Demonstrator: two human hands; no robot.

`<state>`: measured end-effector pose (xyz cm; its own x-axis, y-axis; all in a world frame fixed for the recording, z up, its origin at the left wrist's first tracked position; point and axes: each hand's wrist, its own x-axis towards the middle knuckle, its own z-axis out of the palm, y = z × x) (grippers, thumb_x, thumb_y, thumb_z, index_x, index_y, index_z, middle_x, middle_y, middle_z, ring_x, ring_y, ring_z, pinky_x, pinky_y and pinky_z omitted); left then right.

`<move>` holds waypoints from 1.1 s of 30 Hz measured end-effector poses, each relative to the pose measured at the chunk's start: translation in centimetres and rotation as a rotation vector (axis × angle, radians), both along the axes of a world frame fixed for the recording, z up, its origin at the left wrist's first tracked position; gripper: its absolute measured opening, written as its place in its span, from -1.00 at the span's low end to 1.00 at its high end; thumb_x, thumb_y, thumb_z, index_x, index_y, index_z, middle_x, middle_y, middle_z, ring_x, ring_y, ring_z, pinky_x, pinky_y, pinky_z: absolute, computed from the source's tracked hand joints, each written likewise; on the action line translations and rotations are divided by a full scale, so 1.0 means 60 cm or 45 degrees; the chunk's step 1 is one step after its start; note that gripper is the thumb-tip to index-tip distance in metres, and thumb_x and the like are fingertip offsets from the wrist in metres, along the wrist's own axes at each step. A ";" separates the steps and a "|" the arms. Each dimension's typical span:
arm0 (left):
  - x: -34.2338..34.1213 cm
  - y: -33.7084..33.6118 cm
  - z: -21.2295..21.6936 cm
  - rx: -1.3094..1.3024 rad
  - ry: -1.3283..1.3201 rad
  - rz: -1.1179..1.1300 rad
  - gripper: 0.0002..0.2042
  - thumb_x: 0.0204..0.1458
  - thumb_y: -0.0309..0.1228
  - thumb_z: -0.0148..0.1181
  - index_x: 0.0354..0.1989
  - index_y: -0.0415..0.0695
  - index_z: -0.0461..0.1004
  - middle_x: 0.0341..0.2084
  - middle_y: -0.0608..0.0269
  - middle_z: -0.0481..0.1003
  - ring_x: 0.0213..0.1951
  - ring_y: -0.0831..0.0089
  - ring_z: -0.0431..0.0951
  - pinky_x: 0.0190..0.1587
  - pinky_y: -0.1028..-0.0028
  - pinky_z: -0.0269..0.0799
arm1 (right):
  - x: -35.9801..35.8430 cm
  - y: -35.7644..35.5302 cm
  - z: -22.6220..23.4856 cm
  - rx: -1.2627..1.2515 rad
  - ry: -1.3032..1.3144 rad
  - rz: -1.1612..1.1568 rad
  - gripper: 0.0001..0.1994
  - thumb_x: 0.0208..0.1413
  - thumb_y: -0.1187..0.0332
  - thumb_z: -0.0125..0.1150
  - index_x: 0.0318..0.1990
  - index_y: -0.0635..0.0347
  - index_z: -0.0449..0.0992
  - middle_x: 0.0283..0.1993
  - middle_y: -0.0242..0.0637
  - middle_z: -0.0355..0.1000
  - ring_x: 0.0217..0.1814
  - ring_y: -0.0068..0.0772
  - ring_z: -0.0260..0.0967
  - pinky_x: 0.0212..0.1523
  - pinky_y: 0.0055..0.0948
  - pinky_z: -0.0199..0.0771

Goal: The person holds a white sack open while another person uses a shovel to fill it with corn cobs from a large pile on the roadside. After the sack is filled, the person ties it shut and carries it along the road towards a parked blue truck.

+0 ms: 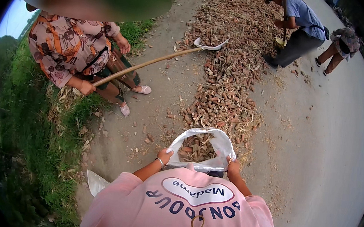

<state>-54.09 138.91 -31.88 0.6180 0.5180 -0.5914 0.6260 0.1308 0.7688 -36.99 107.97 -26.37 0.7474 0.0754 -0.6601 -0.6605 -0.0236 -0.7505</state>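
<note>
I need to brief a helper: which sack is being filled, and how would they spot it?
Follow the long heap of corn cobs down the road to its near end. There the left hand and right hand hold open a white woven sack, the only open-mouthed bag.

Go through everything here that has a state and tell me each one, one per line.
White sack: held open, partly filled with brown cobs.
Left hand: gripping the sack's rim.
Right hand: gripping the sack's rim.
Cob pile: spread in a long strip on the road.
Long-handled shovel: held by a co-worker, blade raised at the pile's edge.
</note>
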 end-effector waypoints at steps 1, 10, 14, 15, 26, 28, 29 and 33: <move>-0.011 -0.001 0.047 0.067 0.008 -0.018 -0.76 -0.12 -0.31 0.12 -0.33 -0.20 0.44 -0.51 0.21 0.47 -0.47 0.48 0.43 -0.38 0.44 0.34 | -0.024 -0.005 -0.001 0.090 -0.031 -0.006 -0.72 -0.04 0.36 0.10 -0.19 0.33 0.34 -0.30 -0.20 0.37 -0.35 -0.33 0.33 -0.33 -0.35 0.36; -0.108 0.002 0.095 0.176 0.085 -0.029 -0.68 -0.07 -0.22 0.01 -0.21 -0.18 0.41 -0.35 0.05 0.46 -0.31 0.29 0.46 -0.23 0.38 0.31 | -0.105 0.057 0.147 -0.146 -0.046 0.075 -0.68 0.03 0.25 -0.05 -0.23 0.39 0.31 -0.31 -0.08 0.33 -0.30 -0.26 0.28 -0.28 -0.29 0.30; -0.073 0.004 0.132 0.032 -0.178 -0.028 -0.68 -0.04 -0.25 0.01 -0.17 -0.19 0.39 -0.35 0.17 0.47 -0.33 0.48 0.44 -0.25 0.47 0.31 | -0.042 0.025 0.072 -0.303 -0.458 0.256 -0.70 0.03 0.26 -0.08 -0.24 0.39 0.32 -0.32 -0.13 0.33 -0.32 -0.32 0.27 -0.28 -0.33 0.30; -0.077 -0.007 0.168 -0.026 -0.254 0.042 -0.71 -0.04 -0.28 0.02 -0.19 -0.20 0.41 -0.40 0.29 0.47 -0.38 0.59 0.39 -0.29 0.52 0.30 | -0.053 0.028 0.094 -0.060 -0.376 0.048 -0.71 0.04 0.27 -0.10 -0.28 0.38 0.34 -0.33 -0.17 0.33 -0.34 -0.34 0.27 -0.27 -0.35 0.31; -0.150 -0.032 -0.021 0.151 0.066 -0.064 -0.67 -0.02 -0.26 -0.01 -0.16 -0.22 0.38 -0.33 0.14 0.46 -0.35 0.41 0.45 -0.28 0.45 0.35 | -0.127 -0.012 0.073 -0.855 -0.841 0.783 -0.56 0.08 0.09 -0.31 -0.19 0.33 0.32 -0.28 0.08 0.34 -0.31 0.02 0.31 -0.32 -0.11 0.31; -0.125 -0.016 0.039 0.146 0.124 -0.166 -0.67 -0.04 -0.26 0.00 -0.16 -0.23 0.39 -0.31 0.10 0.46 -0.33 0.37 0.45 -0.26 0.42 0.35 | -0.138 -0.012 0.077 -0.729 -0.468 0.523 -0.53 0.06 0.06 -0.28 -0.16 0.35 0.31 -0.26 0.04 0.34 -0.29 -0.01 0.33 -0.28 -0.11 0.32; -0.128 -0.010 0.075 0.145 0.207 -0.222 -0.66 -0.05 -0.25 0.02 -0.17 -0.23 0.39 -0.28 0.06 0.45 -0.31 0.32 0.46 -0.24 0.39 0.34 | -0.141 -0.005 0.083 -0.650 -0.385 0.454 -0.51 0.06 0.04 -0.26 -0.14 0.36 0.30 -0.25 0.02 0.35 -0.28 -0.03 0.34 -0.27 -0.12 0.32; -0.160 -0.009 -0.081 0.037 0.085 0.080 -0.55 -0.04 0.00 -0.21 -0.10 -0.01 0.36 -0.22 0.13 0.43 -0.17 0.21 0.42 -0.13 0.29 0.26 | -0.110 0.029 0.107 -0.029 -0.296 0.335 -0.54 0.05 0.07 -0.19 -0.14 0.34 0.30 -0.25 -0.12 0.34 -0.23 -0.16 0.33 -0.26 -0.20 0.37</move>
<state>-63.71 138.39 -36.71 0.5432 0.5723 -0.6144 0.6674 0.1497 0.7295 -43.62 109.71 -19.94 0.8350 0.2723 -0.4782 -0.4409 -0.1889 -0.8775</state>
